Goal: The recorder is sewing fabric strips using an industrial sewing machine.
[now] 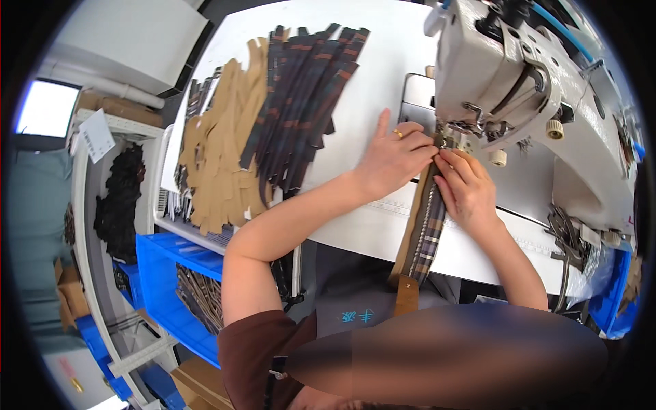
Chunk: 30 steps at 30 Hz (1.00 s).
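A long zipper strip (425, 212) runs from my lap up over the table edge to the needle area of a white sewing machine (471, 68). Its metal teeth lie between a brown band and a dark plaid band, and a tan tab (407, 295) hangs at its near end. My left hand (400, 157) grips the strip's far end from the left, just before the presser foot (445, 137), with one finger raised. From the right, my right hand (470, 191) pinches the same end, fingertips close to the left ones. The fingertips partly hide the fabric.
Left on the white table (369, 89) lie piles of tan strips (222, 147) and dark plaid strips (301, 96). A blue bin (154, 287) holding more strips stands below. Dark pieces (566, 236) and clear plastic (593, 263) sit at the right.
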Each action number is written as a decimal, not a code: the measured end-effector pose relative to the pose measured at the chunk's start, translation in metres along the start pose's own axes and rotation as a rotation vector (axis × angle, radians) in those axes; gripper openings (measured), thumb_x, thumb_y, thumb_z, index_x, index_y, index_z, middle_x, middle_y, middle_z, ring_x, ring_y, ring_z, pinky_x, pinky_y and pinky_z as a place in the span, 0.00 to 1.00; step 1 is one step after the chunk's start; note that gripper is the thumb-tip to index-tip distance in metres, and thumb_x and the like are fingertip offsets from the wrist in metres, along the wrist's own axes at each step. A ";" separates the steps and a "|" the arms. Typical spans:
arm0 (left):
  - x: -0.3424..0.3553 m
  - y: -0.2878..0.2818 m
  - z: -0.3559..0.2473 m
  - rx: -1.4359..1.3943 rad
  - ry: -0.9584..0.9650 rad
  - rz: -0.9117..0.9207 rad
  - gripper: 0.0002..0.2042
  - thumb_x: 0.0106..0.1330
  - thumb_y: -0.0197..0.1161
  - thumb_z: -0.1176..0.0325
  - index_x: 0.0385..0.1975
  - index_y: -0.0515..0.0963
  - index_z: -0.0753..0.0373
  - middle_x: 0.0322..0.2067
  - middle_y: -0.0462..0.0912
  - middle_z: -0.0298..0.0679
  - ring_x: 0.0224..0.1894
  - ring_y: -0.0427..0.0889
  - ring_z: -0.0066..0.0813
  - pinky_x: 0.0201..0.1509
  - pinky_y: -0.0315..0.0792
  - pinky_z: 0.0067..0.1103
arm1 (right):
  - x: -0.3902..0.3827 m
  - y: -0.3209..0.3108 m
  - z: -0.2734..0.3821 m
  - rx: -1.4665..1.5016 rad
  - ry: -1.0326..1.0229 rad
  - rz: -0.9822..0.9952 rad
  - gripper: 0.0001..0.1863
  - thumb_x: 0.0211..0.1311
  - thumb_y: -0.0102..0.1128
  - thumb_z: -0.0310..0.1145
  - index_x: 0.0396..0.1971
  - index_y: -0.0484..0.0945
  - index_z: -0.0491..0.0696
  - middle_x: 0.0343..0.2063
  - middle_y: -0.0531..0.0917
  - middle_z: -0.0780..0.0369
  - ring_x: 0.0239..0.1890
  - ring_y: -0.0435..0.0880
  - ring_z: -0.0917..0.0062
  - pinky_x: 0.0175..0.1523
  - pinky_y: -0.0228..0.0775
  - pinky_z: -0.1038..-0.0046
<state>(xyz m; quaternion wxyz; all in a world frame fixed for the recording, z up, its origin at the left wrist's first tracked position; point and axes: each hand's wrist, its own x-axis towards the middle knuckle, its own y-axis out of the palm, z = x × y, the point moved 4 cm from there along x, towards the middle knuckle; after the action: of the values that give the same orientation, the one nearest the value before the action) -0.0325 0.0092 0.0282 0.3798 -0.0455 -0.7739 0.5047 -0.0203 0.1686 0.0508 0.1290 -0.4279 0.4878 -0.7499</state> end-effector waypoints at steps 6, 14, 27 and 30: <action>-0.015 -0.066 -0.042 -0.059 0.042 0.070 0.13 0.56 0.66 0.64 0.42 0.82 0.53 0.39 0.80 0.29 0.55 0.73 0.32 0.64 0.51 0.52 | 0.001 0.000 -0.001 0.035 -0.004 -0.007 0.15 0.52 0.65 0.27 0.41 0.81 0.41 0.43 0.81 0.59 0.48 0.79 0.64 0.50 0.73 0.66; 0.023 -0.097 0.144 0.108 -0.521 0.201 0.09 0.53 0.68 0.61 0.28 0.82 0.58 0.33 0.82 0.37 0.44 0.76 0.42 0.47 0.69 0.36 | 0.000 -0.004 0.002 0.043 -0.009 -0.017 0.14 0.52 0.65 0.28 0.40 0.81 0.41 0.43 0.81 0.59 0.48 0.78 0.65 0.50 0.73 0.67; 0.020 -0.167 0.044 -0.287 -0.397 -0.156 0.10 0.65 0.58 0.76 0.44 0.81 0.59 0.29 0.85 0.32 0.29 0.80 0.14 0.30 0.70 0.12 | -0.002 0.001 -0.005 0.039 -0.030 -0.061 0.14 0.52 0.65 0.30 0.39 0.82 0.42 0.42 0.81 0.62 0.43 0.79 0.68 0.47 0.73 0.69; 0.007 -0.164 -0.017 -0.627 -0.472 0.133 0.13 0.62 0.55 0.81 0.43 0.82 0.63 0.36 0.85 0.39 0.38 0.82 0.20 0.41 0.73 0.15 | -0.006 0.005 -0.009 0.019 -0.035 -0.090 0.13 0.51 0.66 0.30 0.38 0.82 0.43 0.41 0.82 0.63 0.42 0.79 0.69 0.47 0.73 0.69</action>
<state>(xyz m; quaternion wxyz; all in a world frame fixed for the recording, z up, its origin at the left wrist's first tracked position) 0.0250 -0.0548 0.1691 0.1257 -0.0918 -0.9519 0.2641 -0.0242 0.1758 0.0423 0.1076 -0.4614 0.4585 -0.7519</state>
